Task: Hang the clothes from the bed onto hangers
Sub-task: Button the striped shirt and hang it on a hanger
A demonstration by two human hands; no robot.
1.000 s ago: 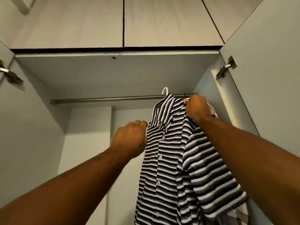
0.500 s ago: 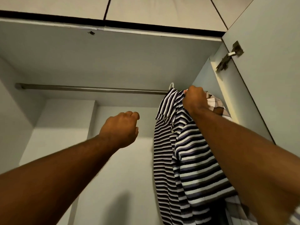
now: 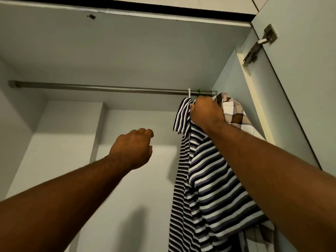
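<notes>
A striped shirt (image 3: 205,182) in dark and white bands hangs on a white hanger, whose hook (image 3: 189,93) sits over the metal wardrobe rail (image 3: 101,87) near its right end. My right hand (image 3: 206,112) grips the shirt's collar and shoulder just under the rail. Behind it, a checked brown and white shirt (image 3: 233,110) hangs against the right wall. My left hand (image 3: 131,149) is raised in the air to the left of the striped shirt, fingers loosely curled, holding nothing.
The wardrobe's right door (image 3: 305,84) stands open with a metal hinge (image 3: 258,46) near its top. The rail runs bare from its left end to the hanger. The wardrobe's top panel (image 3: 127,42) lies close above the rail.
The striped shirt and my right hand have shifted right along the rail towards the checked shirt. My left hand has let go of the shirt front and drawn away to the left.
</notes>
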